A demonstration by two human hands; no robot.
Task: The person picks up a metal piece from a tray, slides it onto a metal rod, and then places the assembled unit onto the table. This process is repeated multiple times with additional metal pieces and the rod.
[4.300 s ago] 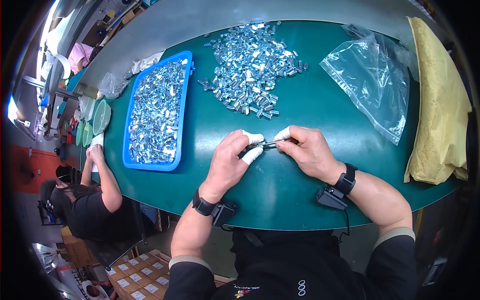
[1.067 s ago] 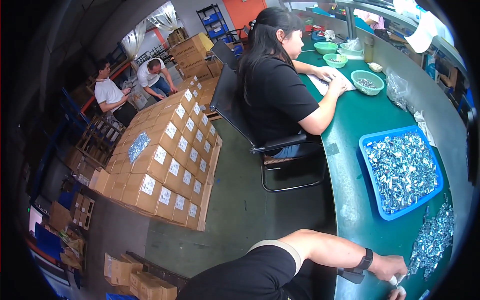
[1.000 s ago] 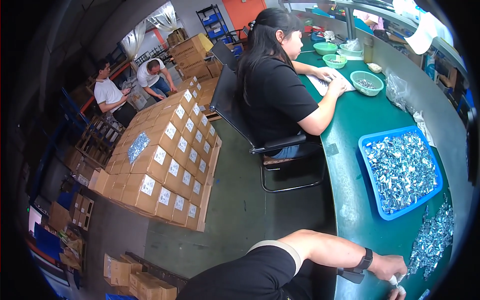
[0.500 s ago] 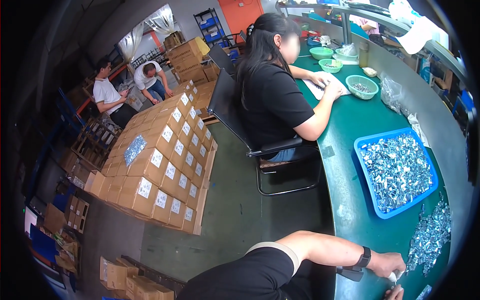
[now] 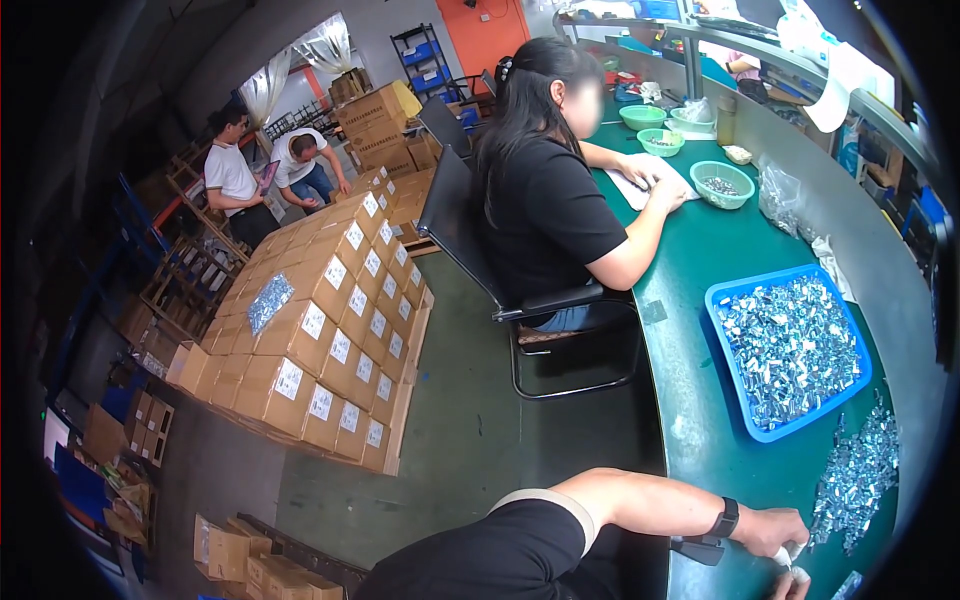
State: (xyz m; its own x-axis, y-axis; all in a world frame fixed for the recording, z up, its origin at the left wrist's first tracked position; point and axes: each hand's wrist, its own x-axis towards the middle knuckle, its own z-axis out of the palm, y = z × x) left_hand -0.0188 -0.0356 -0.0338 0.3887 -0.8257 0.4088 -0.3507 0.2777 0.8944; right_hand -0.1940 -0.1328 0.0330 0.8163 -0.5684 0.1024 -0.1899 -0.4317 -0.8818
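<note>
Head view: pile (image 5: pixel 855 482) lies just beside left hand (image 5: pixel 774 531), right hand (image 5: pixel 791 586) farther; can't tell either's finger gap or hold.

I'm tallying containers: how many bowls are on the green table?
4, others possibly hidden: a near bowl beside the co-worker's hands; a middle bowl farther back; a far bowl behind that; a pale bowl beside the far one, with a clear bag in or behind it.
</note>
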